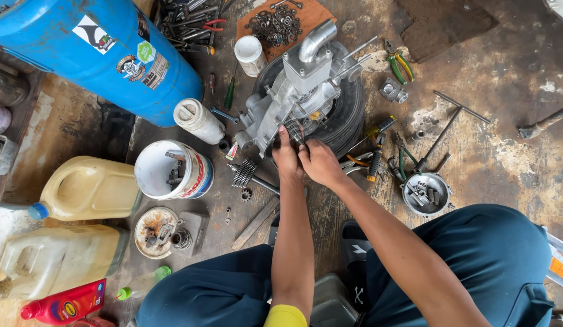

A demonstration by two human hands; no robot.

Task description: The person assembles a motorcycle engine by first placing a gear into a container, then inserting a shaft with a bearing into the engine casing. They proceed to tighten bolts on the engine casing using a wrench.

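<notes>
A grey metal engine case (293,97) lies on a black tyre (348,115) on the stained floor. A dark toothed gear cluster (293,129) sits at the case's near opening. My left hand (287,158) has its fingers on that gear cluster. Touching it from the right, my right hand (321,162) also pinches at the gears. Another gear shaft (245,174) lies on the floor just left of my left hand.
A blue drum (93,54) stands far left, with a white bucket (172,171) of parts, yellow jugs (87,188) and a red bottle (66,303) near it. Pliers (399,65), a T-handle wrench (442,130), a metal bowl (425,194) and a washer pile (275,24) surround the tyre.
</notes>
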